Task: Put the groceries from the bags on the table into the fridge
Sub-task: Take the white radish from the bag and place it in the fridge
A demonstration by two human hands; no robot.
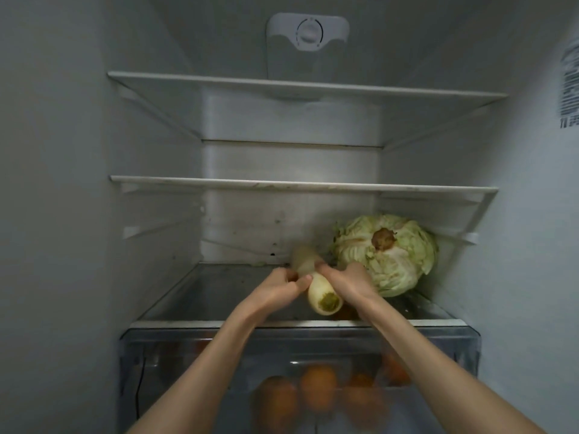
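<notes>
Inside an open fridge (62, 183), two bare upper shelves. On the bottom shelf (219, 296), a cabbage (388, 255) at right. Just beside it, left hand (283, 288) and right hand (347, 281) both gripping a pale radish (319, 292), mid-placement. Next: lowering, then letting go. Oranges (318, 389) in the drawer below.

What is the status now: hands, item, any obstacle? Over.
Left hand and right hand both gripping white radish over bottom shelf. Cabbage close on the right, touching right hand. Upper shelves bare.
</notes>
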